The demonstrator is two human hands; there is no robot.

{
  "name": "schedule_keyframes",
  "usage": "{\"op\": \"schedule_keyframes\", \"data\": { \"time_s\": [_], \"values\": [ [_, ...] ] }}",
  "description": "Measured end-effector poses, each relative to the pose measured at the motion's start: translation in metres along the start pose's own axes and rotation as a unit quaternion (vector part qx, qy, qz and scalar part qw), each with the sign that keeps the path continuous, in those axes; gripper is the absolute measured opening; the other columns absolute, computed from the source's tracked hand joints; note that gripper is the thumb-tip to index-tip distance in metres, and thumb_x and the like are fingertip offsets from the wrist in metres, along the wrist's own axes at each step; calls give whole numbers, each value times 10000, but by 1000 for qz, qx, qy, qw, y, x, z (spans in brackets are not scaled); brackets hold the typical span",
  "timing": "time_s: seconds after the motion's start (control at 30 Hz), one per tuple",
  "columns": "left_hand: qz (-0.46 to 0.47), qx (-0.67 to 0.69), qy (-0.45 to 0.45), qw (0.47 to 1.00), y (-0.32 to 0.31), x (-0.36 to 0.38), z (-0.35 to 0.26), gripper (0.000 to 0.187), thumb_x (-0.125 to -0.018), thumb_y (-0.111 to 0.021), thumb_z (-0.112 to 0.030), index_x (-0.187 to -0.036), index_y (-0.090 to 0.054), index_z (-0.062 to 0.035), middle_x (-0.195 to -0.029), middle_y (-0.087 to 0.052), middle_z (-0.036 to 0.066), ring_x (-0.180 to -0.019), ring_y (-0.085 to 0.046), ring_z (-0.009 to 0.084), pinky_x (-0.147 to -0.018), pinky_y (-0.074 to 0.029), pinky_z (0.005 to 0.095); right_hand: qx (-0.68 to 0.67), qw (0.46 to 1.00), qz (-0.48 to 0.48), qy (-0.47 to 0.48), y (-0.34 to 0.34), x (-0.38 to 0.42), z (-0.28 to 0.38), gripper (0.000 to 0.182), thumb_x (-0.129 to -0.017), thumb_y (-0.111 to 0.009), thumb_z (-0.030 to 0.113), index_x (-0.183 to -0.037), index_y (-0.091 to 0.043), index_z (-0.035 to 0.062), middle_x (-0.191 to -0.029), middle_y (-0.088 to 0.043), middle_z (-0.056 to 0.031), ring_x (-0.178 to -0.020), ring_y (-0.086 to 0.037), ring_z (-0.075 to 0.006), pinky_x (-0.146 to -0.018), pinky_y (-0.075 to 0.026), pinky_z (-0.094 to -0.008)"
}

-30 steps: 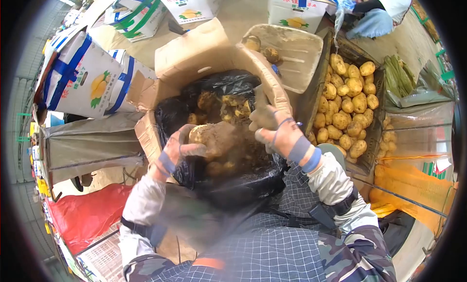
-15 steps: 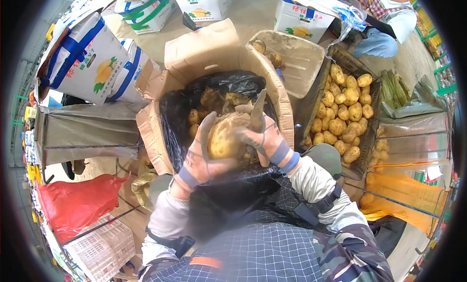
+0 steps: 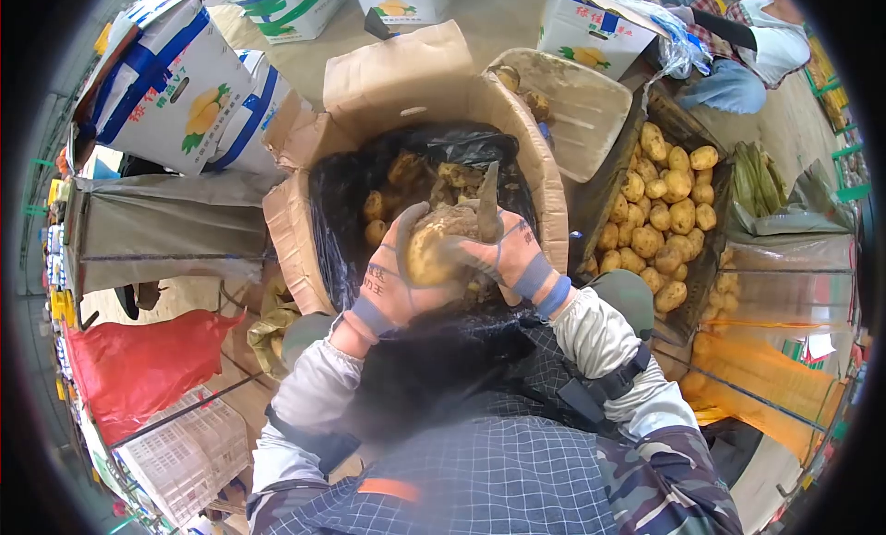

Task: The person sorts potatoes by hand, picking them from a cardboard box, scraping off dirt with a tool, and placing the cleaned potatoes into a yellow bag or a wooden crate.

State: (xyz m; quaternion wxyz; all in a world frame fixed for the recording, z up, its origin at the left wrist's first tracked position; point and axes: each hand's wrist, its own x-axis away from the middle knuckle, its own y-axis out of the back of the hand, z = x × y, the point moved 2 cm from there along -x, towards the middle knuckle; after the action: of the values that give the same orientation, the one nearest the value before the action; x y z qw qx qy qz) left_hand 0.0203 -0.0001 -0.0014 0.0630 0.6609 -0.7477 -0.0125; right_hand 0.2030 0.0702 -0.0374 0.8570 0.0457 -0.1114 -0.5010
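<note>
In the head view, a large potato (image 3: 426,258) is held between two gloved hands, over the near half of the open cardboard box (image 3: 392,87). The left hand (image 3: 399,281) has its grip curved around the potato's left and near sides, fingers pointing toward the box's far edge. The right hand (image 3: 510,258) presses its thumb across the potato's right side, while a dark finger stands up past it; the other fingertips are hard to make out. Holding it from both sides probably keeps it steady, with loose soil falling back inside.

Both forearms reach in from the near edge, wrists turned inward, elbows wide. A black liner (image 3: 332,198) covers the box's inner walls, likely to contain dirt, and smaller potatoes (image 3: 374,205) lie by its left wall. Beyond the box's right edge is a crate (image 3: 681,120) of cleaner-looking potatoes (image 3: 681,216), apparently placed within easy reach.
</note>
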Motion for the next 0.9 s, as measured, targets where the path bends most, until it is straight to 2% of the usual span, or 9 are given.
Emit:
{"op": "schedule_keyframes", "data": {
  "time_s": [0.13,0.23,0.33,0.47,0.5,0.63,0.73,0.8,0.9],
  "values": [
    [13,-70,-13,997,4,0,2,976,-668,-904,-149,-1456,-342,-20,-1307,-619,121,-1191,-604,198,-1035,-482,338,-22,998,12,-50,0,1,2,571,-792,-848,343,-1221,-659,16,-1087,-735,-160,-999,-696,-253,-887,-531,-367],
    [19,-15,18,1000,8,3,5,935,-732,-868,-258,-1472,-351,-17,-1329,-606,121,-1217,-588,200,-1052,-467,337,44,998,-36,-12,-4,3,1,491,-831,-821,336,-1184,-683,25,-1008,-746,-112,-920,-695,-216,-846,-539,-357],
    [52,223,50,972,17,7,10,896,-801,-790,-406,-1486,-370,-11,-1377,-573,128,-1255,-560,208,-1070,-450,342,-256,961,-37,-98,-1,-3,0,362,-908,-768,272,-1147,-668,19,-975,-718,-37,-839,-666,-110,-760,-547,-303],
    [18,173,17,985,20,1,9,854,-854,-716,-470,-1494,-389,-9,-1474,-499,134,-1336,-498,223,-1115,-414,357,-192,976,-18,-102,4,-17,-4,428,-969,-688,388,-1181,-646,19,-951,-666,20,-843,-606,-36,-703,-540,-252],
    [3,167,10,986,20,1,10,864,-834,-751,-415,-1499,-374,-11,-1481,-494,133,-1340,-496,225,-1119,-411,358,-170,968,-13,-182,8,-19,-4,570,-900,-736,467,-1263,-641,38,-1122,-695,-117,-1019,-652,-208,-887,-518,-351],
    [-55,194,-5,979,21,-5,26,999,-711,-887,-125,-1516,-305,-22,-1482,-488,129,-1344,-492,230,-1129,-409,369,168,969,-132,-126,4,-18,-10,712,-899,-667,551,-1339,-569,0,-1292,-620,-270,-1215,-602,-386,-1062,-435,-424],
    [-76,137,-24,987,21,-8,30,998,-713,-891,-159,-1513,-310,-25,-1455,-504,134,-1328,-505,241,-1118,-420,369,226,969,-98,-31,-3,-22,-23,645,-917,-672,485,-1335,-573,4,-1246,-642,-248,-1150,-637,-341,-1001,-492,-409],
    [-91,40,-44,994,19,-6,19,994,-713,-892,-177,-1510,-318,-24,-1449,-503,144,-1329,-503,253,-1116,-420,373,40,991,-26,-123,-3,-17,-21,595,-914,-695,418,-1335,-578,14,-1207,-660,-208,-1104,-652,-295,-933,-530,-393],
    [-120,-106,-76,984,19,-3,16,985,-714,-892,-212,-1504,-335,-21,-1456,-492,161,-1340,-491,269,-1111,-419,382,-206,949,77,-224,-2,-13,-22,556,-904,-728,334,-1346,-579,31,-1166,-676,-147,-1072,-653,-225,-847,-557,-356]
  ]
}}
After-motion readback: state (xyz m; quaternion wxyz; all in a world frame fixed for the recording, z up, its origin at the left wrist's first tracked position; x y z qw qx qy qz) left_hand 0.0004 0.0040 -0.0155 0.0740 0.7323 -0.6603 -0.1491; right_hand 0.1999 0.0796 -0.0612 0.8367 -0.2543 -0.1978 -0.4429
